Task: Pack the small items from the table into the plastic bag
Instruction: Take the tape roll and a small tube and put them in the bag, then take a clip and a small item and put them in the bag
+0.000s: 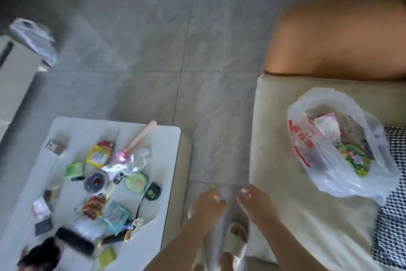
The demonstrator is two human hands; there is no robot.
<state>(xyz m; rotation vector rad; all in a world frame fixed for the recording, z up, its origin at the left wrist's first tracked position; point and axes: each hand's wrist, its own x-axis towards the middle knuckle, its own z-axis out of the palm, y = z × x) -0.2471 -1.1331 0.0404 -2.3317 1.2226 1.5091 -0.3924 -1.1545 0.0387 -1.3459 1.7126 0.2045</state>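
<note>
My left hand (208,207) and my right hand (252,202) are close together over the gap between table and sofa, each pinching the top edge of a thin clear plastic bag (219,240) that hangs down between them. The view is blurred. On the white table (160,139) at the left lie several small items: a yellow packet (98,156), a green sachet (74,169), an avocado-shaped piece (136,181), a teal packet (115,216), a pink-handled tool (140,139). A second plastic bag with red print (325,152) sits filled on the sofa at the right.
A cream sofa seat (285,205) runs under the filled bag, with a black-and-white checked cushion (393,205) at its right edge. A person's bare leg (340,38) lies across the upper right. Grey tiled floor (175,51) fills the middle. My slippered foot (238,233) shows below the hands.
</note>
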